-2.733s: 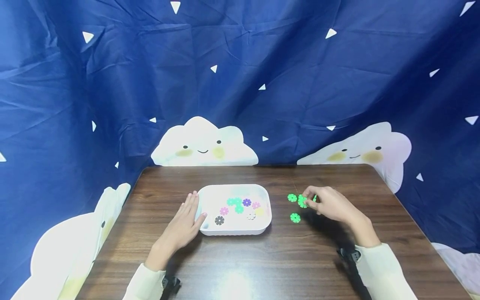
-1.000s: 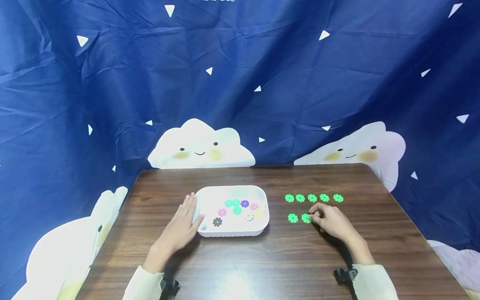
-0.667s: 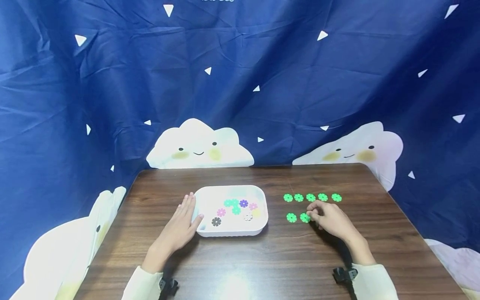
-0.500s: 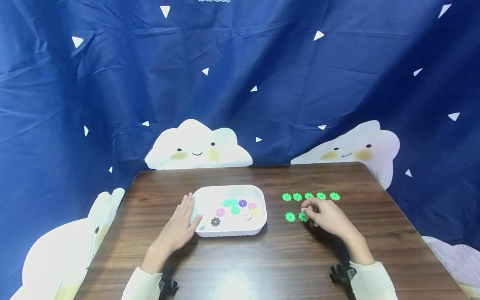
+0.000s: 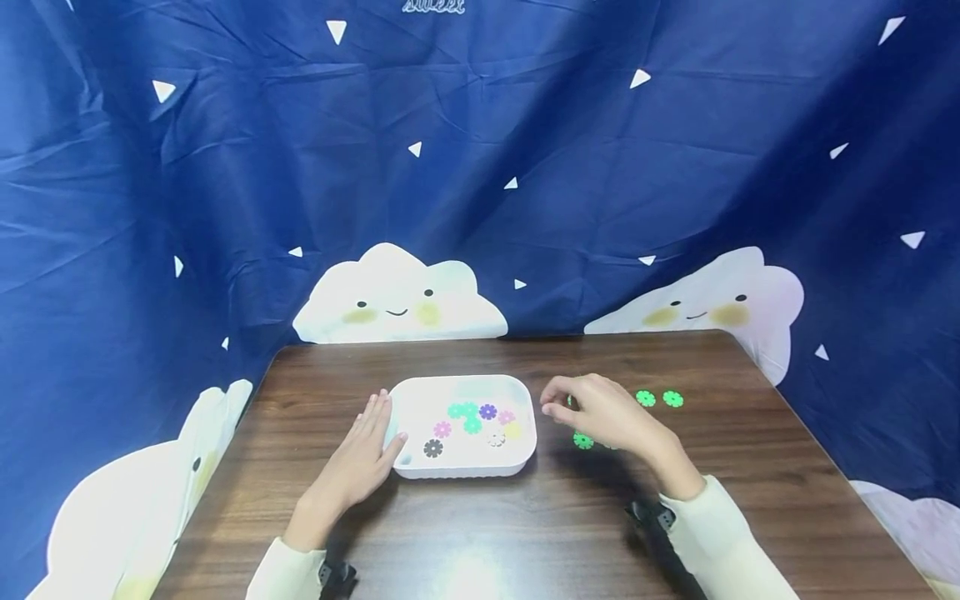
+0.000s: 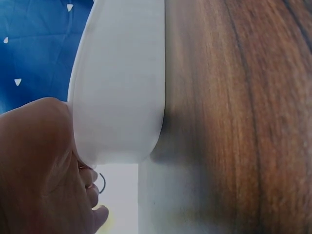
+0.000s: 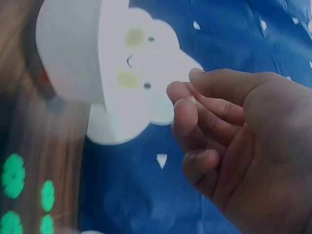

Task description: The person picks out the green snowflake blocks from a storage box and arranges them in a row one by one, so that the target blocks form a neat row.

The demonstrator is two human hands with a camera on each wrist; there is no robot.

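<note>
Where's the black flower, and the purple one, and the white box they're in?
Black flower (image 5: 431, 449): head view, beside its middle.
Purple flower (image 5: 485, 412): head view, beside its middle.
White box (image 5: 467, 471): head view, on its near outside wall.

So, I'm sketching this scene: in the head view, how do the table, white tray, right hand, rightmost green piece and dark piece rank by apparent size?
Largest to smallest:
1. Table
2. White tray
3. Right hand
Last: rightmost green piece and dark piece, too alike to rank.

Open from above, the white tray (image 5: 420, 408) turns its raised wall (image 7: 68, 48) toward the right hand (image 5: 604, 413); the left hand (image 5: 357, 457) blocks its opposite end
</note>
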